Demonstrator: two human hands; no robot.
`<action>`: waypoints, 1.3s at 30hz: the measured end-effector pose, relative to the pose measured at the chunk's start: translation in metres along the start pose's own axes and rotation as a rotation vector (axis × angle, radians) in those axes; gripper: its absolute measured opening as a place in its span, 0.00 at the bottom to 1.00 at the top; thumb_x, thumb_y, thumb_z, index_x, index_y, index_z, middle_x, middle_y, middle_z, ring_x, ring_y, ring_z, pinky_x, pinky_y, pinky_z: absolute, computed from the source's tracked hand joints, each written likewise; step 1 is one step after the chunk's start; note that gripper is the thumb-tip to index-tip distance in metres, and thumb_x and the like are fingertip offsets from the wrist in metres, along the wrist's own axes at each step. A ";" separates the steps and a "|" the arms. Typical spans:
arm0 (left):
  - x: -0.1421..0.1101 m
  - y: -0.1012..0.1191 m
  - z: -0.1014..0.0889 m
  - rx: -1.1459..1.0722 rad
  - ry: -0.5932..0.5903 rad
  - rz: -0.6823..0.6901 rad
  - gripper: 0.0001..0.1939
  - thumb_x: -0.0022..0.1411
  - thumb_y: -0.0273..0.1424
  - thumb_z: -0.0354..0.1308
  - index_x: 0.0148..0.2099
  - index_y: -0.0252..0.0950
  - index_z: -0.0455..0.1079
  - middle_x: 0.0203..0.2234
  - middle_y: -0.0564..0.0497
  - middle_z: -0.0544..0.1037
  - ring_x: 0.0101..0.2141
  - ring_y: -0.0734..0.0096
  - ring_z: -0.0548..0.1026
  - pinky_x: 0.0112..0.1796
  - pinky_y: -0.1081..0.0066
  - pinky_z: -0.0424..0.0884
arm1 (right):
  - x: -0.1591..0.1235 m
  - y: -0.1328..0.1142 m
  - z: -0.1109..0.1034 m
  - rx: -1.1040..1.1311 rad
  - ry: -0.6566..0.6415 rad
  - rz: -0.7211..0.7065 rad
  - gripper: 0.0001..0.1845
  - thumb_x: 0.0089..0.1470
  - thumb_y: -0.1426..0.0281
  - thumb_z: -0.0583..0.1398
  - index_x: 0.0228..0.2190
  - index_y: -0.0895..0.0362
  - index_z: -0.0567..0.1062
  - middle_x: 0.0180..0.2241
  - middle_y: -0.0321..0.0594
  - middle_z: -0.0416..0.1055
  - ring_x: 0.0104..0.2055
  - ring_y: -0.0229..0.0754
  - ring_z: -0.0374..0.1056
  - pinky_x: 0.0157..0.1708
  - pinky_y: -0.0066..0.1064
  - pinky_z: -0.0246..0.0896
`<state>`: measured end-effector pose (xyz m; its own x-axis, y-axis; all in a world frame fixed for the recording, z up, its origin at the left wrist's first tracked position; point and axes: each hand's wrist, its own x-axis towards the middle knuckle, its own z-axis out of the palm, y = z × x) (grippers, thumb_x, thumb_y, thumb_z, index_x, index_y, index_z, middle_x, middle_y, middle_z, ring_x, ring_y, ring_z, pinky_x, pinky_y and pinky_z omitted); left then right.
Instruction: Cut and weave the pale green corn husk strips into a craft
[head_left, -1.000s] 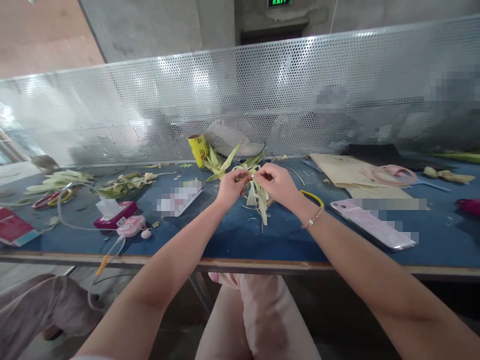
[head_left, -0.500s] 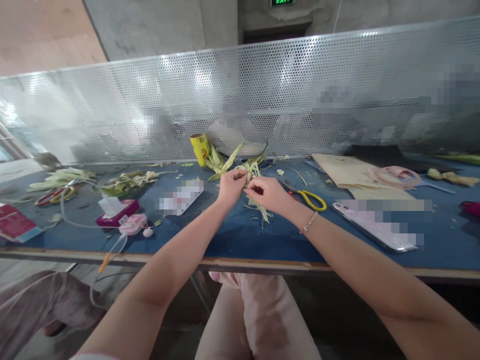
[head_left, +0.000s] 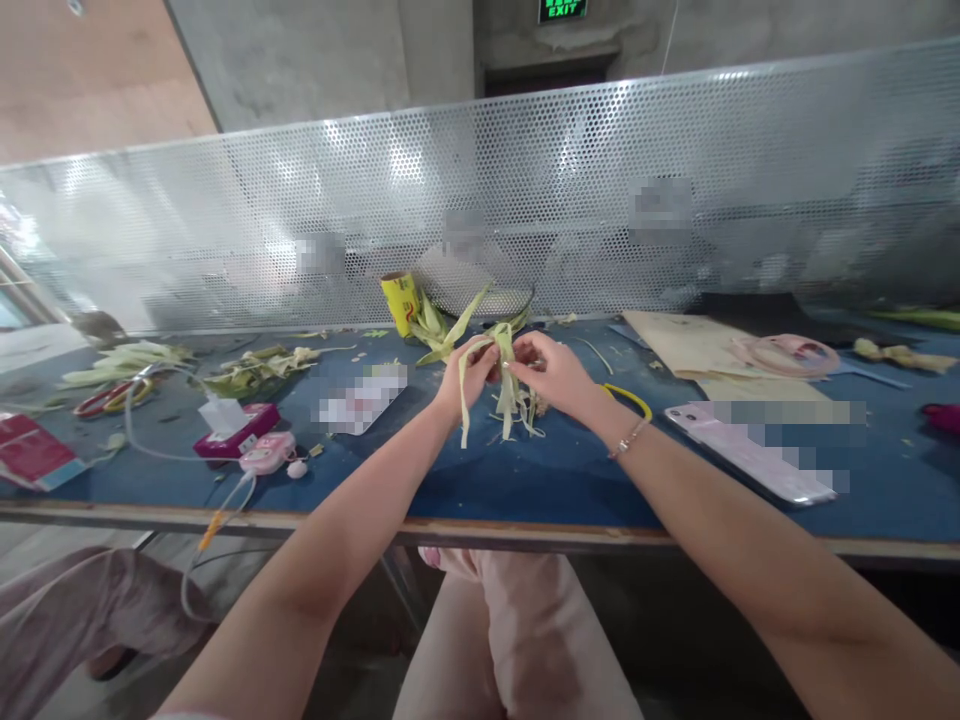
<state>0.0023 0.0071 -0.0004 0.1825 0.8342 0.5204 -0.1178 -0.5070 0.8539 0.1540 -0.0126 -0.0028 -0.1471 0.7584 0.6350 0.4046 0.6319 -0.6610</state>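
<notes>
- Clearly, the pale green leaf strips point(head_left: 507, 392) hang between my hands, over the blue tabletop point(head_left: 495, 485).
- My left hand point(head_left: 466, 378) pinches them near the top; my right hand point(head_left: 556, 374) touches them, though I can't tell whether its fingers clamp.
- I'd pinch lightly, since thin strips could split.
- A yellow handle point(head_left: 639, 401) lies just beside my right wrist.

The far side's pretty much walled off by that perforated screen point(head_left: 360, 220). Easiest lane is the bare blue tabletop point(head_left: 540, 495) between the forearms point(head_left: 367, 500), nearer than the dangling pale strips point(head_left: 507, 405). Past the right hand point(head_left: 556, 372), a yellow handle point(head_left: 636, 396) and phone point(head_left: 720, 440) crowd things; leftward, a flat white thing point(head_left: 379, 402), then a tissue box point(head_left: 244, 430).
</notes>
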 end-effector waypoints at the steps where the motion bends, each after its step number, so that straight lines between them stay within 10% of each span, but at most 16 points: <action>1: 0.000 0.001 0.000 0.010 -0.002 0.001 0.15 0.55 0.42 0.62 0.30 0.34 0.68 0.17 0.57 0.66 0.18 0.81 0.63 0.22 0.75 0.62 | -0.001 0.000 0.001 -0.002 -0.008 0.005 0.10 0.49 0.64 0.61 0.35 0.54 0.68 0.29 0.38 0.72 0.32 0.43 0.69 0.34 0.37 0.64; 15: 0.000 0.006 -0.003 0.202 -0.036 0.080 0.15 0.57 0.43 0.59 0.30 0.35 0.68 0.19 0.56 0.66 0.19 0.81 0.62 0.23 0.75 0.62 | 0.004 -0.007 -0.018 0.652 0.010 0.150 0.11 0.52 0.63 0.60 0.38 0.51 0.73 0.24 0.33 0.67 0.26 0.36 0.65 0.32 0.35 0.65; 21: -0.004 0.006 -0.001 0.158 -0.175 0.093 0.18 0.57 0.47 0.58 0.32 0.35 0.68 0.19 0.55 0.66 0.20 0.78 0.64 0.25 0.72 0.64 | 0.005 -0.005 -0.019 0.716 0.054 0.153 0.14 0.47 0.63 0.64 0.38 0.50 0.75 0.38 0.38 0.73 0.37 0.39 0.70 0.36 0.35 0.68; 29: -0.004 0.000 -0.002 0.092 -0.202 0.103 0.25 0.54 0.54 0.57 0.35 0.35 0.68 0.20 0.54 0.68 0.20 0.79 0.65 0.24 0.73 0.64 | 0.011 0.003 -0.011 0.748 0.167 0.250 0.17 0.50 0.53 0.62 0.29 0.54 0.71 0.26 0.36 0.70 0.26 0.35 0.66 0.28 0.30 0.65; 39: -0.001 -0.006 -0.001 -0.104 -0.124 0.026 0.19 0.54 0.46 0.61 0.31 0.36 0.62 0.18 0.59 0.65 0.19 0.82 0.62 0.22 0.75 0.61 | 0.013 0.028 -0.014 0.686 0.153 0.437 0.13 0.39 0.66 0.68 0.27 0.55 0.70 0.26 0.36 0.70 0.26 0.35 0.67 0.32 0.33 0.67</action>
<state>0.0017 0.0093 -0.0064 0.2961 0.7847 0.5446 -0.2236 -0.4974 0.8382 0.1765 0.0126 -0.0080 0.0403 0.9595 0.2787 -0.2518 0.2797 -0.9265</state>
